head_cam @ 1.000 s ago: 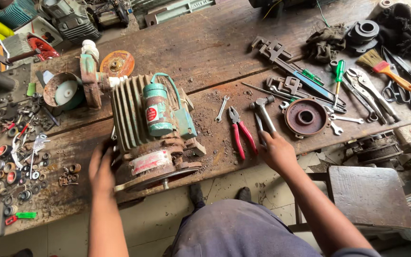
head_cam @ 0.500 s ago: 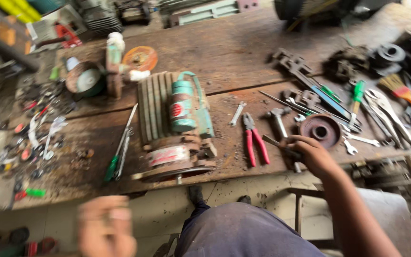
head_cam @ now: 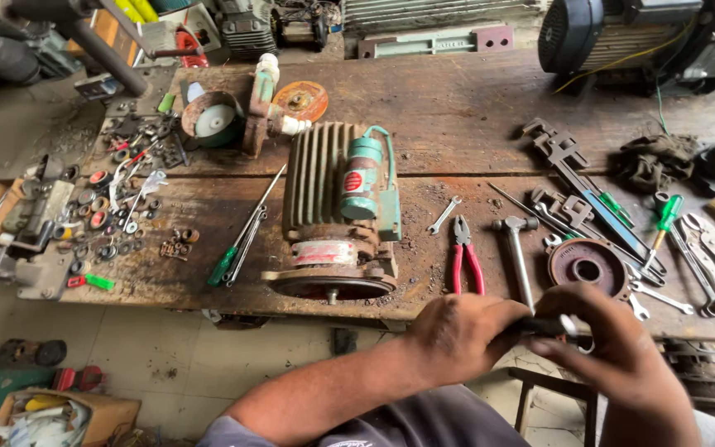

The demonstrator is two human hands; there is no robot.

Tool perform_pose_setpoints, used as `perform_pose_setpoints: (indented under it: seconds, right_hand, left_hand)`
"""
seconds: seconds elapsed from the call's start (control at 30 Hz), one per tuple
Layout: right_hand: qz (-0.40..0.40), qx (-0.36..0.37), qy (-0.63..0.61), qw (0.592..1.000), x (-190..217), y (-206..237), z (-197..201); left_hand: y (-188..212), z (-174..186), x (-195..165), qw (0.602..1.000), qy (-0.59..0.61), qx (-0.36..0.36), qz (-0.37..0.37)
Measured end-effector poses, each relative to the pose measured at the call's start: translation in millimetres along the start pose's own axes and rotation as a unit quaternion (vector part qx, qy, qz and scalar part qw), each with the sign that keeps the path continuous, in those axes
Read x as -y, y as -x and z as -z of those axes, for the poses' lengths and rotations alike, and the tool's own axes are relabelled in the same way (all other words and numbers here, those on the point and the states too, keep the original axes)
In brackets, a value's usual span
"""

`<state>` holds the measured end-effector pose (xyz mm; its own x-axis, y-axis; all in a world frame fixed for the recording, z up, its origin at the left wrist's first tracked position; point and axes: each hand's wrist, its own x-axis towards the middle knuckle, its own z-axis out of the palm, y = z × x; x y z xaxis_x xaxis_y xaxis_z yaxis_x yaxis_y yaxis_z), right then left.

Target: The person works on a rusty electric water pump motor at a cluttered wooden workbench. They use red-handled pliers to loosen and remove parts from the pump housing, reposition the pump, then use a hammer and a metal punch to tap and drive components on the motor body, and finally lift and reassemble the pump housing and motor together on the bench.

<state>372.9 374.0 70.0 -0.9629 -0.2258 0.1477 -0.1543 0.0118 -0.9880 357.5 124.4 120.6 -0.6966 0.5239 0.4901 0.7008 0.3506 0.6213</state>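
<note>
Two hands close together over the front edge of the workbench [head_cam: 473,91]. Left hand [head_cam: 465,335] curled shut around the dark handle of a slim tool [head_cam: 544,327]; right hand [head_cam: 614,343] pinching the same tool at its far end, fingers bent round it. Kind of tool hard to tell, mostly hidden by both fists. Held just in front of the bench edge, below the hammer [head_cam: 516,252] and the round rusty disc [head_cam: 587,265].

Containers: a rusty round cup-shaped housing [head_cam: 210,117] at the back left, pale disc inside. A cardboard box [head_cam: 55,418] on the floor at lower left, stuffed with paper and scraps.

Centre of the bench taken by a finned green motor [head_cam: 337,207], lying with its rusty end plate right at the front edge. Green-handled screwdrivers [head_cam: 242,240] just left of it; red pliers [head_cam: 465,257] and a small spanner [head_cam: 443,215] just right. Far right crowded with wrenches [head_cam: 577,178], a green screwdriver [head_cam: 664,219] and more pliers. Far left strewn with washers and small parts [head_cam: 117,203].

Open room: bare planks behind the motor. Worn, stained wood throughout; tiled floor [head_cam: 151,343] below; larger machines along the back.
</note>
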Motion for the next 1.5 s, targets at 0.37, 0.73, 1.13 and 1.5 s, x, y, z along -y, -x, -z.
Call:
perform_pose_setpoints:
  seconds: [0.37,0.73,1.13,1.5]
  right_hand:
    - [-0.130,-0.148,0.565,0.802,-187.3,-38.9,2.8]
    - [-0.136,-0.170,0.545,0.809,-234.4,-73.4,-9.8]
    - [-0.258,-0.229,0.178,0.922,-179.7,-98.9,39.8]
    - [-0.027,-0.018,0.186,0.982,21.9,-205.3,-8.2]
  left_hand:
    - [81.0,140.0,-6.4,0.840,0.403,-0.280,0.231]
    - [65.1,245.6,122.4,0.870,0.187,-0.354,0.287]
    - [56.0,224.3,215.2,0.876,0.278,-0.249,0.305]
    - [50.2,222.3,249.3,0.881,0.430,-0.140,0.143]
